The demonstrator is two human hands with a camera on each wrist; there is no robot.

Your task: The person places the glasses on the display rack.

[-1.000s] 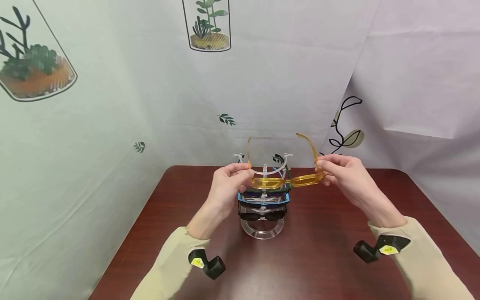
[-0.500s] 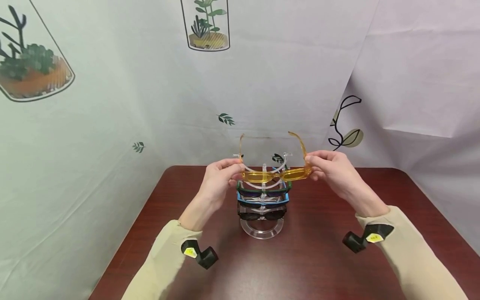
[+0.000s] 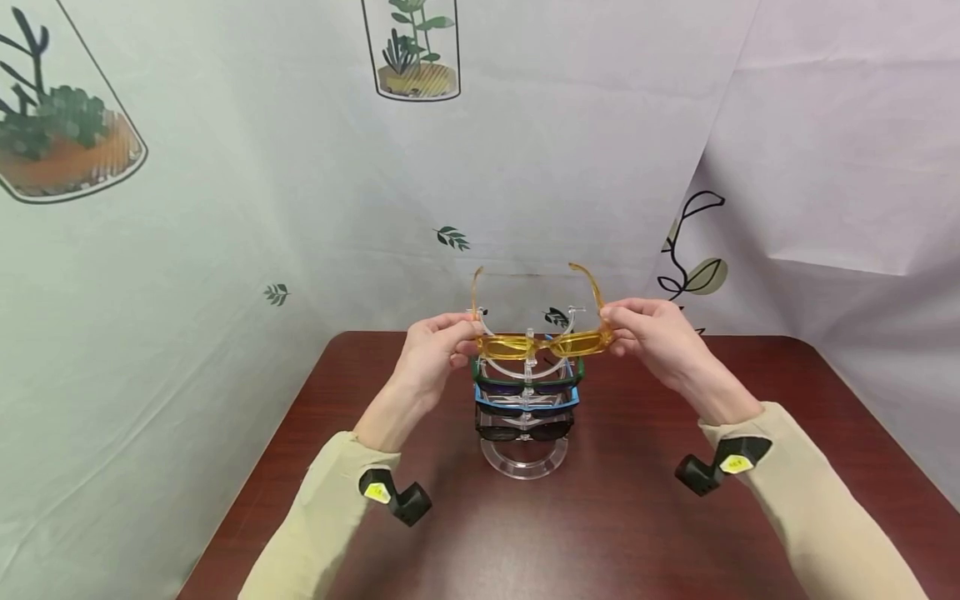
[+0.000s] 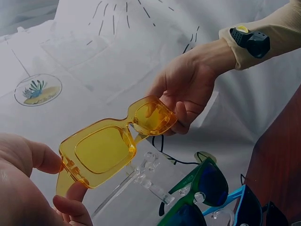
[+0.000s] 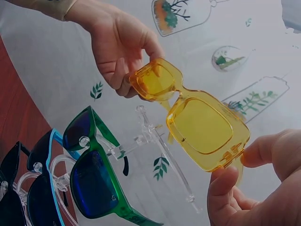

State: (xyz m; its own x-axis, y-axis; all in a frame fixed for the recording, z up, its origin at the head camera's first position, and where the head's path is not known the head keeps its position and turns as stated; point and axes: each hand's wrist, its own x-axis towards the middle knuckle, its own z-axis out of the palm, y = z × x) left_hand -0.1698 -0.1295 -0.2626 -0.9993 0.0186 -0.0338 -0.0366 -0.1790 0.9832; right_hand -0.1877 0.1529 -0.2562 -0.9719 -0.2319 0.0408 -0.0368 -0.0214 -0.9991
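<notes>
Yellow sunglasses with clear yellow frames hang in the air, temples unfolded and pointing away. My left hand pinches them near the left hinge. At the other hinge, my right hand pinches between thumb and fingers. Behind the yellow pair is the top of a clear glasses stand; whether they touch its top arm cannot be told from the head view. In the right wrist view, green-framed sunglasses sit on the stand just below. Blue-framed sunglasses and black sunglasses sit lower.
The stand rises from a dark red-brown table. A pale cloth backdrop with printed plants hangs close behind and along the left. Each sleeve carries a small black wrist camera.
Both hands have moved left and slightly up with the yellow sunglasses, which now line up with the top of the stand. The stand and its other glasses have not moved.
</notes>
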